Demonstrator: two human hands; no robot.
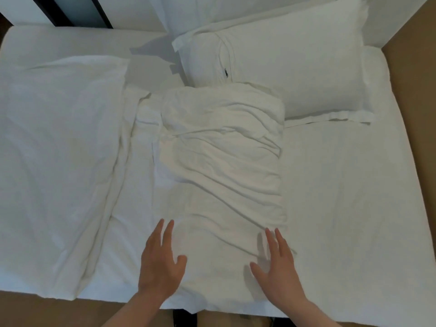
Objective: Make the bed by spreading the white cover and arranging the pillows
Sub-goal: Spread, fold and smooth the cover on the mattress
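The white cover lies crumpled and folded over itself in a long strip down the middle of the bed, with more of it spread over the left side. My left hand lies flat on the cover near the front edge, fingers straight. On the folded strip's right edge rests my right hand, also flat with fingers spread. A white pillow lies at the back right, its front corner touching the folded cover. Behind it a second pillow leans at the head of the bed.
Bare white sheet shows on the right half of the bed. Brown floor runs along the right side and the front edge. A dark vertical frame stands at the back left against a white wall.
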